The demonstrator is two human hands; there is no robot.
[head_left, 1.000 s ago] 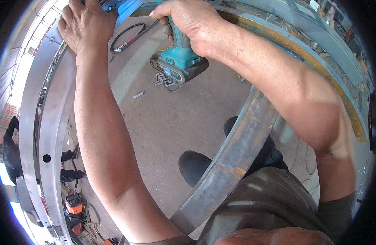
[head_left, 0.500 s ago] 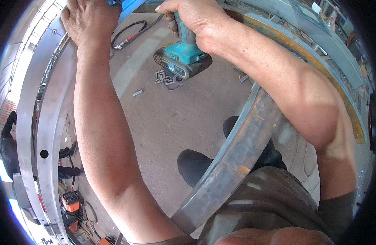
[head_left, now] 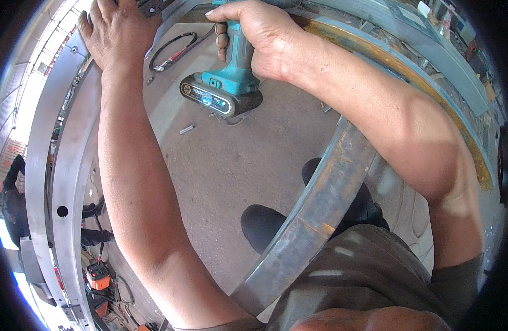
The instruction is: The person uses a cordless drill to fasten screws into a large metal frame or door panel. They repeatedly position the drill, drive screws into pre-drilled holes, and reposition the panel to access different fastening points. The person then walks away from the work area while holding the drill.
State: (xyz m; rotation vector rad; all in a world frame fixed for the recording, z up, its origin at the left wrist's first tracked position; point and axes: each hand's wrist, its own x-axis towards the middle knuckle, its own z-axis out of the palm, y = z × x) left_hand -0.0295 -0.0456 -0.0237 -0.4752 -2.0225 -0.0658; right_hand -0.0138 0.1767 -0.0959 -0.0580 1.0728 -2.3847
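While left fingers (head_left: pixel 84 26) splay, right fingers (head_left: pixel 222 42) clasp the teal tool (head_left: pixel 230 81), now further left

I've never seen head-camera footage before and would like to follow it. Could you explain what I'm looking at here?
There is no robot here, just a person's two bare hands. The view comes from the left of two wide cameras worn on the head and looking down, so straight edges bend near the rim.

The right hand holds a teal cordless power tool, its fingers around the handle. The left hand is at the metalwork on the upper left; its exact contact is hard to make out.

On the floor lie a dark cable with a red part and a small metal piece. A brown-stained metal bar crosses in front of the body. Another person is at the left edge.
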